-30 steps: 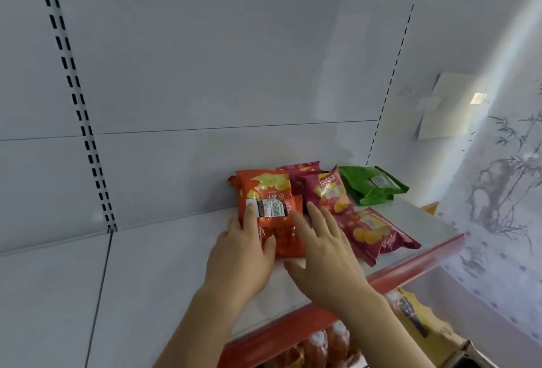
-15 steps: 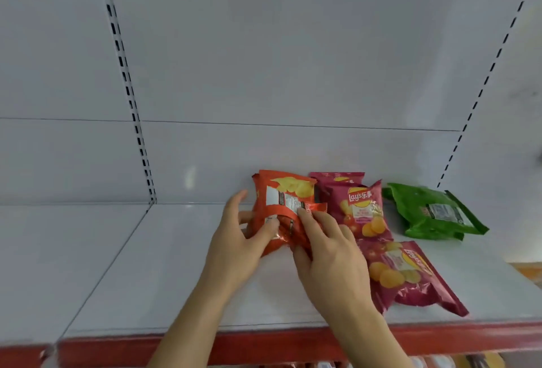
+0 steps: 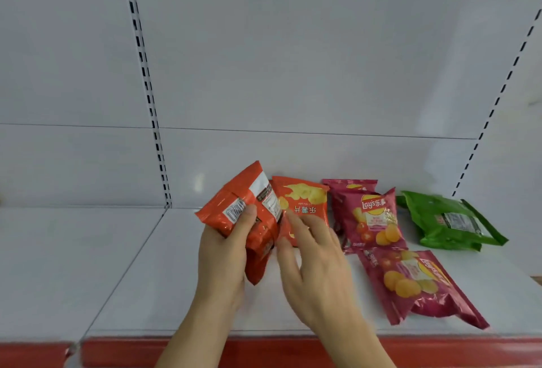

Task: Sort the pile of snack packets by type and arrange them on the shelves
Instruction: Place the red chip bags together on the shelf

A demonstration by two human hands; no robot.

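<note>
White shelf (image 3: 164,294) with red front edge carried all the packets. Green packet (image 3: 448,224) lay far right, near the back panel. Three maroon packets: front one (image 3: 416,285) flat, upright one (image 3: 369,221) behind it, a third (image 3: 349,184) peeking out at the rear. Your left hand (image 3: 223,262) gripped an orange packet (image 3: 246,221) lifted off the shelf, back side facing you, thumb over the barcode. Your right hand (image 3: 316,262) was spread, fingertips touching a second orange packet (image 3: 302,203) standing just beside.

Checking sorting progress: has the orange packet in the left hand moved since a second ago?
Yes. The left hand has lifted one orange packet off the other orange packet, left and toward the shelf's red front edge.
</note>
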